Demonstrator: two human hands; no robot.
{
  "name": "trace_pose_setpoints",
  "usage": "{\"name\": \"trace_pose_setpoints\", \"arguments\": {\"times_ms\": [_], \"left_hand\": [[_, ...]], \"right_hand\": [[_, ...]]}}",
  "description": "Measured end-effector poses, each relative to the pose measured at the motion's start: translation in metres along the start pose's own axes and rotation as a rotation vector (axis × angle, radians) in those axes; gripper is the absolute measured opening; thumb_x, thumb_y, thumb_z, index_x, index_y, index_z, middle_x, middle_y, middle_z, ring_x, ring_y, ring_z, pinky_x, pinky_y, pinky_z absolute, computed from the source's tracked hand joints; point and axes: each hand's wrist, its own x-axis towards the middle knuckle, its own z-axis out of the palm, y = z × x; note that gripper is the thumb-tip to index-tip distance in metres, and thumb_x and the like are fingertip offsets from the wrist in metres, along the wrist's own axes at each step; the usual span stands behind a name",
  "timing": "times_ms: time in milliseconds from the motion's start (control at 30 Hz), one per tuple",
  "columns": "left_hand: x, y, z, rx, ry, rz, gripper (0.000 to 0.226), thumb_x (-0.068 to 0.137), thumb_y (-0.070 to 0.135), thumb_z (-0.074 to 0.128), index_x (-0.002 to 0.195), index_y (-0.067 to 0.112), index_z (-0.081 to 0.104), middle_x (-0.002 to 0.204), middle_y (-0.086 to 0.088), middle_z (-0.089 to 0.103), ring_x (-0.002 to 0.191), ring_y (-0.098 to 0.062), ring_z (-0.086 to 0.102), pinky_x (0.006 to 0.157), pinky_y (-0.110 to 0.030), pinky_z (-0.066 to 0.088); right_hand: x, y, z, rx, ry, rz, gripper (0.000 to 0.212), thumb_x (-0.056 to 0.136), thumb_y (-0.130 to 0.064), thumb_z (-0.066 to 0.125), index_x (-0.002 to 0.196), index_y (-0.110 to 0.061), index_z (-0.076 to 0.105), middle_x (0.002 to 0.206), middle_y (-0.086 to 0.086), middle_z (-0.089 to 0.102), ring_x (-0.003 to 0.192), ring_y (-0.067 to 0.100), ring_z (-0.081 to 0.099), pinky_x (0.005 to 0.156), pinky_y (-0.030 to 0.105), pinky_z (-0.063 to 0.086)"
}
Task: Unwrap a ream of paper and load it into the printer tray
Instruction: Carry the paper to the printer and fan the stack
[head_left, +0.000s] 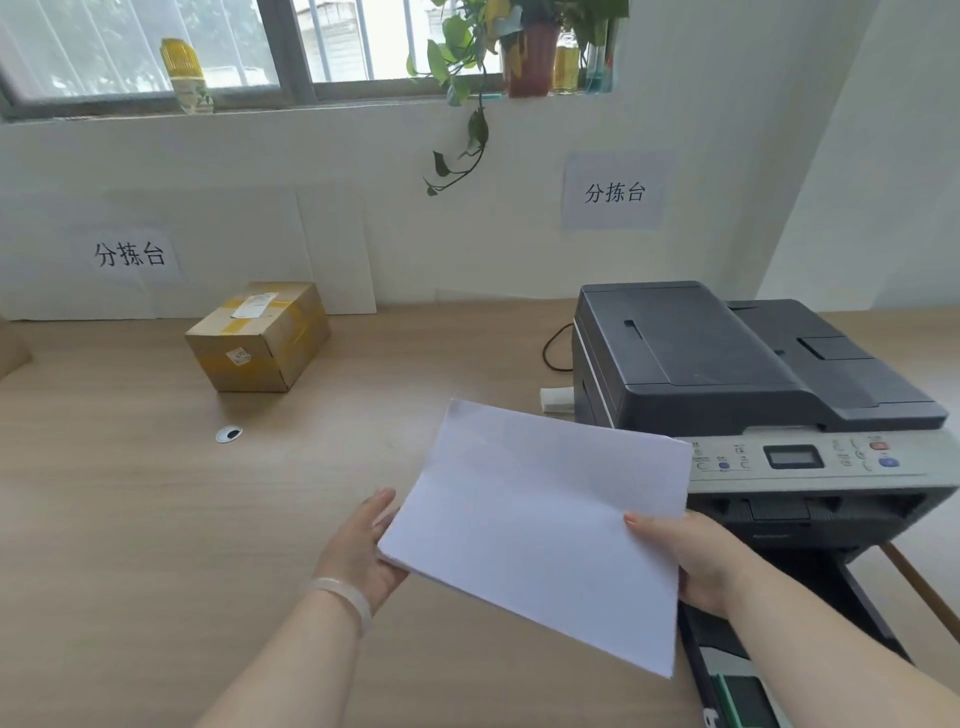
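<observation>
A stack of white paper (540, 525) hangs above the wooden desk (156, 519), held between both hands. My left hand (363, 551) grips its left edge from below, thumb on top. My right hand (696, 561) holds the right edge, thumb on the top sheet. To the right stands a dark grey printer (737, 374) with a light control panel (810, 457). Its paper tray (727, 675) is pulled out at the lower right, partly hidden by the paper and my right arm. No wrapper is in view.
A taped cardboard box (260, 338) sits at the back left of the desk. A cable grommet (229, 433) lies in front of it. A black cable (553, 348) and a small white item (557, 400) lie left of the printer. A plant (478, 78) hangs from the windowsill.
</observation>
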Motion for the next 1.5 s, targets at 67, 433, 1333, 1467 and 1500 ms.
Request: {"name": "trace_pose_setpoints", "arguments": {"times_ms": [67, 433, 1333, 1467, 1500], "left_hand": [[0.001, 0.003, -0.009, 0.239, -0.038, -0.090, 0.021, 0.089, 0.032, 0.058, 0.101, 0.017, 0.063, 0.091, -0.001, 0.071, 0.074, -0.023, 0.065, 0.058, -0.028, 0.049], [0.004, -0.027, -0.010, 0.915, -0.093, -0.083, 0.021, 0.086, 0.026, 0.067, 0.103, 0.013, 0.066, 0.103, -0.007, 0.073, 0.095, -0.027, 0.069, 0.089, -0.042, 0.055], [0.038, -0.111, -0.038, 0.780, 0.088, 0.092, 0.012, 0.084, 0.031, 0.068, 0.096, 0.029, 0.066, 0.108, -0.005, 0.070, 0.104, -0.025, 0.061, 0.089, -0.037, 0.043], [0.038, -0.118, -0.043, 0.782, 0.119, 0.073, 0.005, 0.089, 0.029, 0.063, 0.091, 0.034, 0.063, 0.106, -0.003, 0.068, 0.103, -0.024, 0.059, 0.091, -0.036, 0.041], [0.038, -0.117, -0.043, 0.790, 0.132, 0.076, 0.004, 0.089, 0.029, 0.063, 0.088, 0.033, 0.063, 0.104, -0.004, 0.067, 0.100, -0.025, 0.059, 0.088, -0.035, 0.041]], "right_hand": [[0.000, 0.008, -0.008, -0.023, -0.012, 0.038, 0.024, 0.090, -0.005, 0.060, 0.113, -0.001, 0.064, 0.104, 0.022, 0.073, 0.093, 0.039, 0.070, 0.078, 0.045, 0.055], [0.012, 0.033, 0.001, -0.265, 0.049, -0.017, 0.019, 0.087, -0.009, 0.067, 0.105, -0.005, 0.070, 0.097, 0.014, 0.076, 0.091, 0.033, 0.071, 0.079, 0.042, 0.056], [0.034, 0.117, -0.002, -0.393, 0.259, -0.108, 0.020, 0.087, -0.020, 0.066, 0.103, -0.030, 0.060, 0.091, -0.007, 0.066, 0.090, 0.017, 0.059, 0.080, 0.030, 0.041], [0.034, 0.126, -0.001, -0.384, 0.268, -0.114, 0.027, 0.087, -0.017, 0.067, 0.107, -0.031, 0.057, 0.093, -0.008, 0.062, 0.094, 0.018, 0.057, 0.082, 0.028, 0.039], [0.034, 0.124, 0.000, -0.390, 0.272, -0.105, 0.024, 0.087, -0.018, 0.067, 0.105, -0.031, 0.058, 0.093, -0.006, 0.063, 0.094, 0.019, 0.058, 0.081, 0.029, 0.040]]}}
